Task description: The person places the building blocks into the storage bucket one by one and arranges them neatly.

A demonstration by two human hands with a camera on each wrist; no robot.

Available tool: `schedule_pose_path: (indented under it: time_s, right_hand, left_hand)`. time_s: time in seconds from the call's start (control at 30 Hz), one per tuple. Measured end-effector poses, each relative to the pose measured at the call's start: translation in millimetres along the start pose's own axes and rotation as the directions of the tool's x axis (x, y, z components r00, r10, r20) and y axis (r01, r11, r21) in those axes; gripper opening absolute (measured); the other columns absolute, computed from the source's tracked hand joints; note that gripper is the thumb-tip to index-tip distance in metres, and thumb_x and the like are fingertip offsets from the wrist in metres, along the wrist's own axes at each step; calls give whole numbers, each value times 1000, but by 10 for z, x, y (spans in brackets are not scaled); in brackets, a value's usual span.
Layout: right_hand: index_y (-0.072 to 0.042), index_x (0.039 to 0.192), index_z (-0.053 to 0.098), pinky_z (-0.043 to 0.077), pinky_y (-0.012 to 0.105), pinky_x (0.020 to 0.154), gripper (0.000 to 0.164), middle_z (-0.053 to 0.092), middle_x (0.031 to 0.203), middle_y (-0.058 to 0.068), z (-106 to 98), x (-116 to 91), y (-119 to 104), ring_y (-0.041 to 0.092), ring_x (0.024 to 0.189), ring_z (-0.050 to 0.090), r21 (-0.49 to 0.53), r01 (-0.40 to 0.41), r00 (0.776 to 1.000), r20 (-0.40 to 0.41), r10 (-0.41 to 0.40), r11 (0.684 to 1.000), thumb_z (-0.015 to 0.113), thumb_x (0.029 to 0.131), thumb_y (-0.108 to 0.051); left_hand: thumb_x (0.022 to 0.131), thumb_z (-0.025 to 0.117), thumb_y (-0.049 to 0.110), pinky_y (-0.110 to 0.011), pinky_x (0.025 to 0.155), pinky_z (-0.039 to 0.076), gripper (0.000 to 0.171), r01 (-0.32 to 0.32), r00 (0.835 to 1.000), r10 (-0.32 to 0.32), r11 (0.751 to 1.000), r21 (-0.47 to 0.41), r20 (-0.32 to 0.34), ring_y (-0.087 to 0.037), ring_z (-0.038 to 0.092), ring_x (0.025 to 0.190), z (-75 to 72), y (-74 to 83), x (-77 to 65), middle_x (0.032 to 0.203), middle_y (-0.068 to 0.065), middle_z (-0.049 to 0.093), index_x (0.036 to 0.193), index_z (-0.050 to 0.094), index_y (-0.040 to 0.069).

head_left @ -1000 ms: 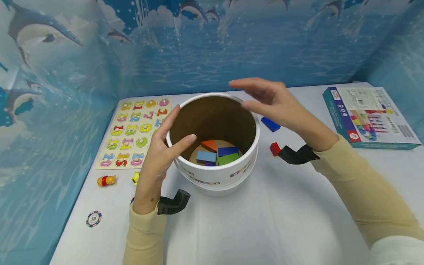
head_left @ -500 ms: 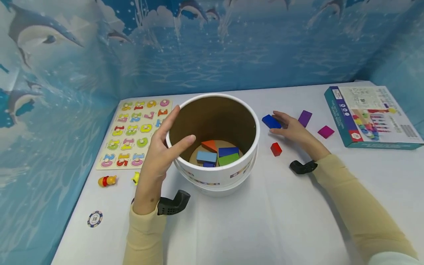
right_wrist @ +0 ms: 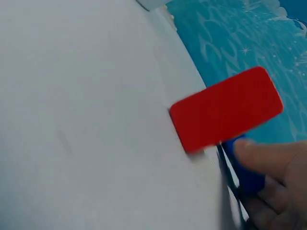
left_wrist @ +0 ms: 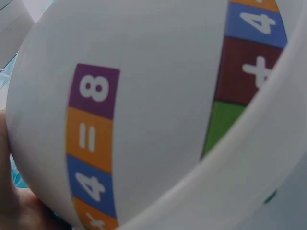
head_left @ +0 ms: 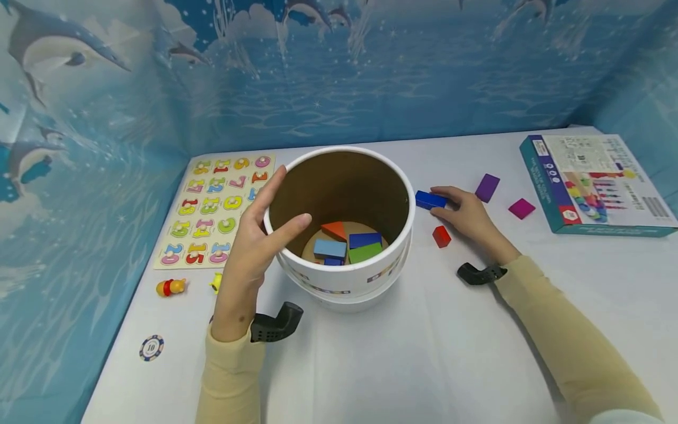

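A white bucket [head_left: 365, 288] with printed number labels stands on the table, and several coloured blocks lie on its floor, among them a light blue block [head_left: 330, 248] and a green block [head_left: 365, 253]. My left hand [head_left: 249, 244] grips the bucket's left side, thumb at the rim. On the right, my right hand [head_left: 468, 218] pinches a blue block [head_left: 430, 200] between thumb and fingers; the right wrist view shows the thumb on it. Just in front of that hand is a red block [head_left: 441, 237]. Purple [head_left: 487, 188] and magenta blocks [head_left: 521, 208] lie beyond it.
A number puzzle board [head_left: 212, 212] lies left of the bucket. Nearer are a small bear figure [head_left: 171, 287], a yellow toy [head_left: 216, 282] partly behind the left arm, and a poker chip [head_left: 151, 348]. A flat box [head_left: 604, 182] sits at the far right.
My right hand has come down from above the bucket's right rim to the blue block on the table and taken hold of it; the block has turned. The left hand stays on the bucket.
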State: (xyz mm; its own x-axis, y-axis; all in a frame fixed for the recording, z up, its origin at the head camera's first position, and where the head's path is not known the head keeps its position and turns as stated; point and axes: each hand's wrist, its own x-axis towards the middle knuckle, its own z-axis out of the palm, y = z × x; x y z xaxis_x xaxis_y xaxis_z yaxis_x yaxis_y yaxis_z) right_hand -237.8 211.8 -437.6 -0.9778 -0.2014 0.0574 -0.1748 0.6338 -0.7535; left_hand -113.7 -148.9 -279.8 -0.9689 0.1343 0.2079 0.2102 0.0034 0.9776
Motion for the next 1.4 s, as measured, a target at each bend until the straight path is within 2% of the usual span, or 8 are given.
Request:
schedule_pose_path:
  time_s: [0.27, 0.5, 0.57, 0.67, 0.97, 1.23, 1.33, 1.4]
  right_hand:
    - [-16, 130, 45, 44, 27, 87, 56, 50, 121, 5, -349, -141, -561, 18, 107, 50, 417, -213, 975, 143, 167, 883, 60, 81, -38]
    - [4, 115, 54, 41, 27, 86, 30, 53, 111, 13, -672, -277, -1480, 21, 100, 55, 876, 47, 978, 59, -202, 480, 50, 86, 4]
    - [5, 114, 56, 40, 30, 88, 28, 52, 112, 15, -709, -314, -1730, 24, 103, 53, 901, 70, 957, 60, -283, 427, 47, 86, 6]
    - [2, 112, 58, 40, 31, 90, 27, 51, 114, 15, -688, -322, -2033, 27, 108, 49, 884, 65, 925, 121, -360, 463, 48, 87, 4]
    - [-9, 124, 50, 40, 39, 93, 38, 48, 124, 11, -433, -128, -2419, 26, 112, 48, 608, 97, 804, 419, -423, 788, 55, 87, -10]
    - [-3, 126, 43, 44, 35, 88, 41, 57, 112, 14, -370, 33, -2539, 24, 103, 56, 469, 138, 586, 672, -453, 873, 53, 87, -2]
    - [-2, 122, 46, 45, 34, 87, 37, 60, 106, 14, -352, 31, -2561, 24, 99, 58, 455, 140, 569, 690, -447, 879, 53, 86, -2]
    - [-2, 121, 48, 45, 34, 87, 35, 60, 107, 13, -357, 7, -2540, 24, 100, 58, 481, 158, 608, 641, -468, 863, 54, 86, -3]
  left_hand:
    - [78, 66, 15, -50, 100, 26, 71, -4, 1000, 4, 1000, 6, 2, -19, 24, 129, 1, -2, -7, 141, 5, 28, 139, 30, 18]
    - [78, 65, 15, -50, 100, 25, 71, -13, 1000, 13, 1000, 8, 5, -18, 24, 129, 0, -9, 4, 141, 6, 28, 139, 30, 19]
    - [78, 65, 15, -50, 100, 26, 71, -16, 1000, 16, 1000, 9, 3, -18, 24, 128, -1, -13, 7, 141, 5, 28, 139, 31, 18]
    - [77, 66, 17, -51, 100, 26, 72, -18, 1000, 18, 1000, 9, -1, -19, 24, 128, 1, -10, 7, 141, 4, 28, 139, 30, 17]
    - [78, 67, 22, -49, 100, 27, 74, -7, 1000, 7, 1000, -3, 12, -19, 25, 128, 18, 10, 5, 142, 2, 27, 140, 28, 14]
    - [77, 68, 26, -46, 102, 24, 77, -18, 1000, 18, 1000, 7, 20, -16, 24, 129, 23, 13, 12, 142, 2, 28, 140, 27, 13]
    - [77, 69, 25, -46, 102, 25, 76, -10, 1000, 10, 1000, 1, 16, -16, 24, 128, 20, 11, 7, 142, 2, 28, 140, 28, 14]
    - [76, 69, 25, -46, 102, 25, 75, -5, 1000, 5, 1000, 0, 11, -16, 25, 128, 17, 6, 2, 142, 3, 28, 140, 29, 16]
